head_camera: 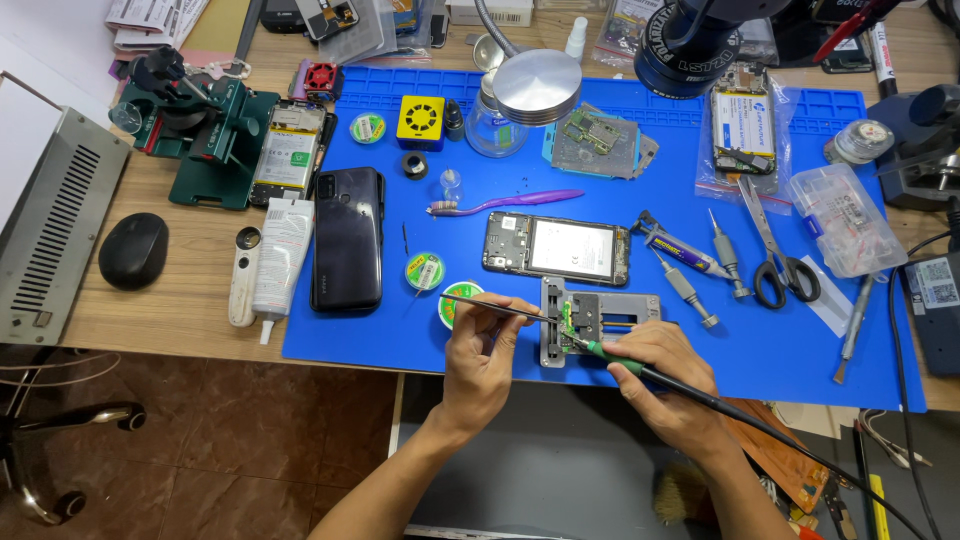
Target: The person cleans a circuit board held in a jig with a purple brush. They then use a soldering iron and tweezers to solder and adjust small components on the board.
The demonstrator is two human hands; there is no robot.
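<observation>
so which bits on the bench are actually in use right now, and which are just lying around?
In use: left hand with tweezers; right hand with soldering iron; small green board in metal holder.
Lying about: opened phone, black phone, scissors, toothbrush, mouse.

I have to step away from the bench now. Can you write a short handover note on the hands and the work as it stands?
Left hand holds tweezers, tips at the small green circuit board.
Right hand holds a soldering iron, tip on that board.
The board sits clamped in a metal holder on the blue mat.
The opened phone lies just behind.
Soldering is underway; the phone is not reassembled.
</observation>
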